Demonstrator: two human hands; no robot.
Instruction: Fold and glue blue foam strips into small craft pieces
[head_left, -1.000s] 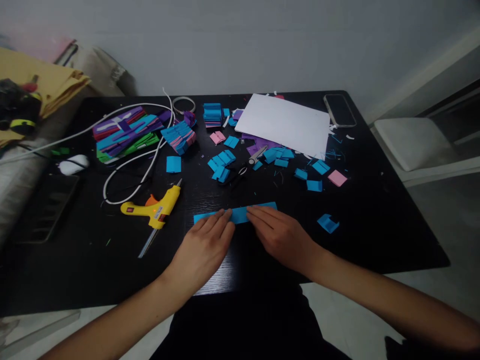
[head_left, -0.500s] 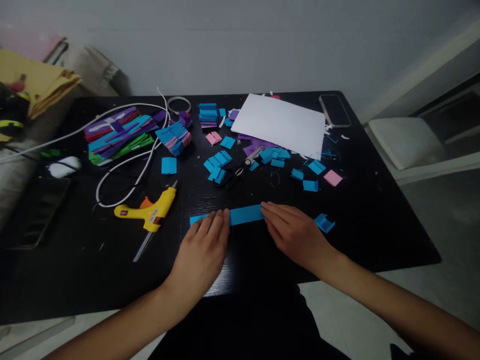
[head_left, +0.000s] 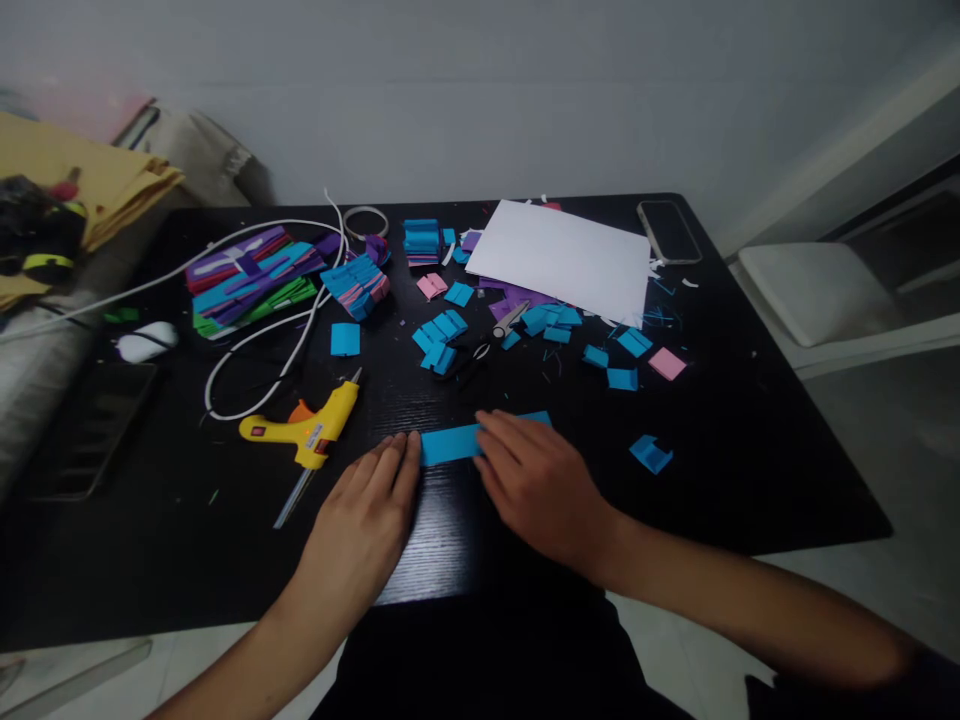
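A blue paper strip [head_left: 448, 444] lies flat on the black table in front of me. My left hand [head_left: 369, 508] rests palm down over its left end, fingers stretched out close together and pressing on the paper. Across the right part of the strip lies my right hand [head_left: 536, 485], fingers extended and slightly bent, their tips touching the paper. The strip's right tip shows beyond the knuckles; its left end is hidden. Left of my left hand is a yellow glue gun [head_left: 321, 428] with a glue stick poking out. Scissors [head_left: 510, 320] lie beyond the strip.
Folded blue pieces [head_left: 441, 338] and pink pieces [head_left: 667, 363] are scattered behind my hands. A white sheet [head_left: 562, 255] and a phone [head_left: 670, 232] lie at the back right. Bundled paper strips [head_left: 251, 268], a white cable [head_left: 210, 385] and a mouse [head_left: 148, 342] are on the left.
My right hand has slid left along the strip from its right end. My left hand has moved from partway along the strip to its left end. The view has shifted slightly.
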